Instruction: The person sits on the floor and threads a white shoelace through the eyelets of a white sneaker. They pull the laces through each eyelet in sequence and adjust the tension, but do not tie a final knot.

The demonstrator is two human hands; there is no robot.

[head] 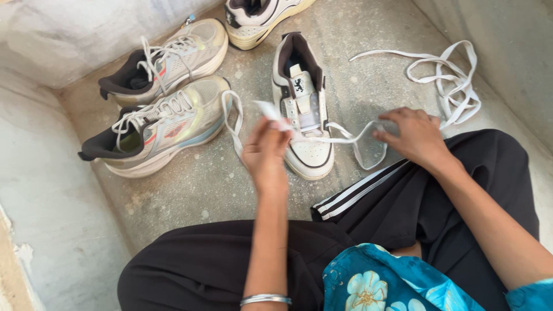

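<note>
Holding lace [340, 138], apparently both hands [345, 147].

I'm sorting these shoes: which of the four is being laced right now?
The white low-top sneaker with black trim, directly ahead of the hands. A flat white lace runs from it to both hands; the two grey mesh runners already have laces.

2 grey sneakers [161, 124] left, loose white lace [449, 78] far right.

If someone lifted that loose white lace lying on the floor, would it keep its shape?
Probably not. The loose lace lies in slack, overlapping loops, so it likely droops and untangles when lifted. It looks flat and thin, so probably very light. It should slide easily if pushed across the floor.
</note>
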